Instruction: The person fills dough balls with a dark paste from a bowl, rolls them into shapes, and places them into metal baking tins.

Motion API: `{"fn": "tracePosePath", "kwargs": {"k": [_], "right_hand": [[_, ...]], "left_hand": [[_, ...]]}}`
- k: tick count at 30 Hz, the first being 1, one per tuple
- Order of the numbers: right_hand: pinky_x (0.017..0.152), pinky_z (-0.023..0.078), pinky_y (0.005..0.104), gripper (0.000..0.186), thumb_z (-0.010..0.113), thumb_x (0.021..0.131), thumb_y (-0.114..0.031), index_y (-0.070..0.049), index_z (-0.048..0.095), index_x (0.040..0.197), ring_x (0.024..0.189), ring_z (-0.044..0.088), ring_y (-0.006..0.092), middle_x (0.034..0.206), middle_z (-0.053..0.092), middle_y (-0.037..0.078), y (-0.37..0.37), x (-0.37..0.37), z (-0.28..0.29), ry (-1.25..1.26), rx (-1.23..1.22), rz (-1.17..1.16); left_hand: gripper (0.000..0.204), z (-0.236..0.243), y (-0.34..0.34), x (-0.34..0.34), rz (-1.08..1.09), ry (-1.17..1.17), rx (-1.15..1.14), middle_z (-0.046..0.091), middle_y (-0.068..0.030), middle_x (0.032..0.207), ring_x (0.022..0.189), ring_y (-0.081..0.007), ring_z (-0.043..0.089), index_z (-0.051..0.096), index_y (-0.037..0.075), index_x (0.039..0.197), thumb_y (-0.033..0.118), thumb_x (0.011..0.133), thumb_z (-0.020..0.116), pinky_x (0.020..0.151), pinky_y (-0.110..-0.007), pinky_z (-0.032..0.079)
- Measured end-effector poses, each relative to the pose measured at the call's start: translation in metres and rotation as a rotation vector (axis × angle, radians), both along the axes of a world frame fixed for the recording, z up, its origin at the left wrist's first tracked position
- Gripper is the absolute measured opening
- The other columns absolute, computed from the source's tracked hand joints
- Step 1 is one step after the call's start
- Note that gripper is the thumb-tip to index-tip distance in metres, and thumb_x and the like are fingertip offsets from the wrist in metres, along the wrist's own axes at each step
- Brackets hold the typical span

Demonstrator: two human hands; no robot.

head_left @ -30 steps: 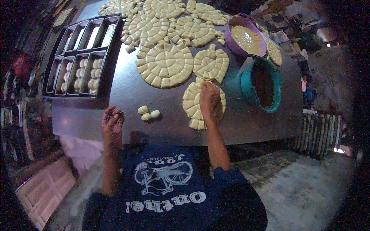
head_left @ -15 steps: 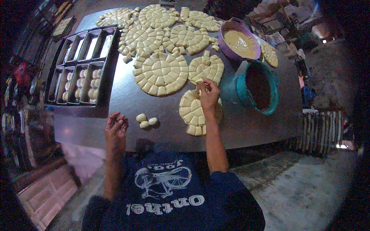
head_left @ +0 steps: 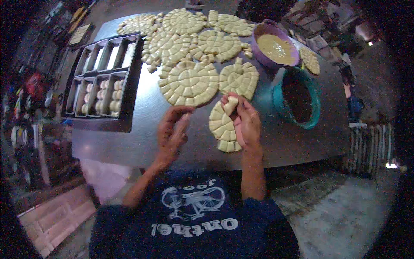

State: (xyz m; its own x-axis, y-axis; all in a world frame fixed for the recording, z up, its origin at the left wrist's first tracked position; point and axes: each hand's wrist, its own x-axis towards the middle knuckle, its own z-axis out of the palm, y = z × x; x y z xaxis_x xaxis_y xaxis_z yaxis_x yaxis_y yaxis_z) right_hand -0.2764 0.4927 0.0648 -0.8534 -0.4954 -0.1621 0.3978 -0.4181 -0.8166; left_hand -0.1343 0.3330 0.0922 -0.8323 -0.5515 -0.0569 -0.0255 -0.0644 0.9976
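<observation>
In my right hand (head_left: 249,121), a small pale dough piece (head_left: 231,103) is pinched between thumb and fingers. This hand hovers over the right side of a small round of cut dough (head_left: 222,127), hiding part of it. My left hand (head_left: 172,131) is raised over the table to the left of that round, its fingers bent but apart and nothing visible in them. Just beyond my hands lie a large dough round (head_left: 189,84), scored into wedges and rings, and a smaller scored round (head_left: 239,80).
More scored dough rounds (head_left: 215,45) cover the far part of the metal table (head_left: 142,144). At the left stands a black multi-compartment pan (head_left: 129,75), some compartments holding dough balls (head_left: 115,95). A purple basin (head_left: 258,54) of yellowish mixture and a teal bucket (head_left: 278,97) stand right.
My left hand has moved right and forward, now covering the spot where several dough balls lay. My right hand has lifted a dough piece from the small round. The view has shifted slightly.
</observation>
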Motion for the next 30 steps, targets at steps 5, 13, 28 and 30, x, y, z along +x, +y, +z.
{"fn": "tracePosePath", "kwargs": {"k": [5, 13, 28, 30], "right_hand": [[0.086, 0.053, 0.0316, 0.032, 0.058, 0.096, -0.019, 0.000, 0.060, 0.122, 0.096, 0.063, 0.0183, 0.107, 0.066, 0.006, 0.012, 0.060, 0.010, -0.163, -0.055, -0.013], [0.100, 0.042, 0.0325, 0.054, 0.059, 0.096, -0.032, 0.002, 0.045, 0.137, 0.115, 0.055, 0.0192, 0.130, 0.055, 0.010, 0.056, 0.055, -0.014, 0.292, -0.189, 0.300], [0.082, 0.050, 0.0276, 0.041, 0.068, 0.086, -0.009, -0.004, 0.061, 0.127, 0.092, 0.063, 0.0118, 0.108, 0.069, 0.003, 0.090, -0.206, 0.076, 0.621, 0.476, 0.300], [0.085, 0.050, 0.0277, 0.046, 0.067, 0.082, 0.001, -0.004, 0.061, 0.127, 0.094, 0.064, 0.0128, 0.111, 0.070, 0.005, 0.084, -0.293, 0.057, 0.896, 0.675, 0.265]], "left_hand": [[0.026, 0.006, 0.044, -0.035, 0.069, 0.335, -0.998, 0.065, -0.0102, 0.109, 0.104, -0.0243, 0.062, 0.064, 0.007, 0.106, 0.019, 0.084, 0.070, 0.094, -0.035, 0.045], [0.018, -0.001, 0.081, -0.055, -0.252, 0.763, -0.939, 0.067, -0.0126, 0.089, 0.083, -0.0305, 0.066, 0.065, 0.004, 0.086, 0.020, 0.078, 0.070, 0.080, -0.042, 0.055], [0.023, -0.072, 0.058, -0.022, -0.135, -0.131, -0.108, 0.065, -0.0080, 0.101, 0.096, -0.0202, 0.061, 0.062, 0.001, 0.107, 0.020, 0.095, 0.059, 0.086, -0.032, 0.047], [0.018, -0.074, 0.045, -0.001, 0.058, -0.223, 0.102, 0.065, -0.0062, 0.097, 0.093, -0.0179, 0.060, 0.063, 0.001, 0.101, 0.018, 0.094, 0.062, 0.085, -0.031, 0.047]]}}
